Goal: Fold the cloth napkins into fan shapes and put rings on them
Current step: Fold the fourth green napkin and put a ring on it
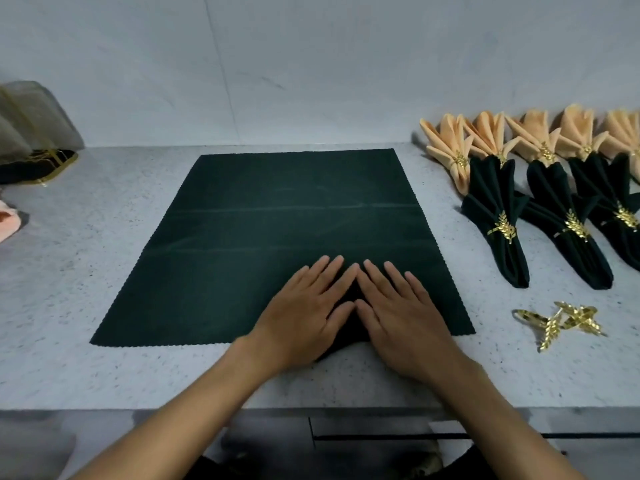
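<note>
The dark green napkin (pixel 277 237) lies spread flat on the speckled counter (pixel 104 368), square to the person, its near edge close to the counter's front. Both hands rest on its near middle — left hand (pixel 304 313) and right hand (pixel 401 313) side by side, fingers straight and flat, index fingertips touching, holding nothing. To my eye this is the smoothing before the first pleat. It would go best by sweeping outward from the centre toward each side, so the two faint creases flatten and the near hem stays straight — an even first fold sets every pleat after it. Loose gold rings (pixel 561 322) wait near the right, finished green fans (pixel 498 220) beyond.
</note>
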{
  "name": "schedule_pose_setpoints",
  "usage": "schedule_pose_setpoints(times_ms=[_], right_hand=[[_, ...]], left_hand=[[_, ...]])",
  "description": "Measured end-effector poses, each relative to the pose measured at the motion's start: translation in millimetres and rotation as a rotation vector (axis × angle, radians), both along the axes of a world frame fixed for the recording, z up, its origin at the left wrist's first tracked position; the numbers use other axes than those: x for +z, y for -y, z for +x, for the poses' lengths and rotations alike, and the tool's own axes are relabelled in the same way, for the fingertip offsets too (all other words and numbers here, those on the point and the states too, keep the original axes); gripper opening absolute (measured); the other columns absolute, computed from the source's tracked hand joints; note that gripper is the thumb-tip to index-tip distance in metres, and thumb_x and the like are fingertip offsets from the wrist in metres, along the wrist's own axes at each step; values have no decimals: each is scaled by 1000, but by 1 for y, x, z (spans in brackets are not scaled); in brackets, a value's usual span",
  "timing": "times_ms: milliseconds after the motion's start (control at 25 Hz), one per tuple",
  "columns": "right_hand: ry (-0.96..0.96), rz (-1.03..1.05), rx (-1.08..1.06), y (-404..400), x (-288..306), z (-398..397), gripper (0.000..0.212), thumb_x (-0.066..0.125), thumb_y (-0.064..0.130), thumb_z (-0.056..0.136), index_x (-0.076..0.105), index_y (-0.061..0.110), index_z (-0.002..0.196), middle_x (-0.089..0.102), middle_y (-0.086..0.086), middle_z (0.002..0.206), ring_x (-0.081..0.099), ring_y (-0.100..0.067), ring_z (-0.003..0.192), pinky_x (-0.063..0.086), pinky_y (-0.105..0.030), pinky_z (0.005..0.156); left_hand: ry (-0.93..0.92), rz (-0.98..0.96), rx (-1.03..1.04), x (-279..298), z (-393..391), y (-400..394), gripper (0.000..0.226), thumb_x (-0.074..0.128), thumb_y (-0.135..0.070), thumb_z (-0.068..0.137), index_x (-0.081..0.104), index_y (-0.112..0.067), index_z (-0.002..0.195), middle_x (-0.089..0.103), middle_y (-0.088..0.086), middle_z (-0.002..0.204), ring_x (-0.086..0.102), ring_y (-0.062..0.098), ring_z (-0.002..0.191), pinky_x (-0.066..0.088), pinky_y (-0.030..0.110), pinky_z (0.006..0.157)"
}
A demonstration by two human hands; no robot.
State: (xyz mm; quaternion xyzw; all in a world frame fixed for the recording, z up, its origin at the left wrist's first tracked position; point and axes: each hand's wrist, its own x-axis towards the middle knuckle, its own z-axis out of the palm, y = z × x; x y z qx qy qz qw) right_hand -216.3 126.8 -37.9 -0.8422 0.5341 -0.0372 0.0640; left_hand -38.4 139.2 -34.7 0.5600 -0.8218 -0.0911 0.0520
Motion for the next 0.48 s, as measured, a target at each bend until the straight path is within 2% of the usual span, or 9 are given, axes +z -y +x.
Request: schedule_pose_setpoints(times_ms=[120,200,280,360,440,480], right_hand=[[-59,9,-51,-6,4,-23,92,-33,64,75,-11,26,156,-15,11,164,-19,-9,148,-14,-32,119],[-93,-29,-98,-8,10,-15,93,-30,60,76,-8,19,157,-12,2,165,-15,-14,150,-12,-34,120],[47,-54,-44,-8,12,19,86,-18,52,82,-2,17,158,-7,-1,165,-12,-15,151,-9,-34,121],[177,7,17,-7,7,47,82,-14,53,84,-1,22,158,-6,4,165,-12,-9,150,-10,-30,121],[189,28,7,-3,0,37,81,-15,57,84,-4,25,157,-8,8,165,-13,-5,149,-11,-28,120],[136,2,-13,-2,-2,22,81,-16,56,84,-5,24,157,-8,8,165,-14,-6,149,-12,-29,120]], left_hand=[[44,-40,28,-12,11,2,69,-3,-60,91,-3,-36,156,-11,-11,164,-18,8,148,-8,30,122],[4,-64,24,-9,7,0,69,-5,-60,90,-4,-38,155,-12,-11,163,-18,9,148,-10,29,120],[-3,-61,0,-7,7,-1,70,-7,-58,88,-8,-35,154,-14,-10,163,-18,10,148,-9,30,121],[14,-41,-20,-5,9,-2,72,-8,-56,87,-13,-30,153,-16,-8,163,-19,10,148,-5,32,123],[5,-41,1,-6,10,-3,72,-7,-56,87,-10,-30,155,-14,-9,163,-18,8,148,-4,32,123],[7,-54,16,-6,10,-2,72,-7,-58,88,-6,-32,156,-12,-9,163,-17,9,149,-5,32,123]])
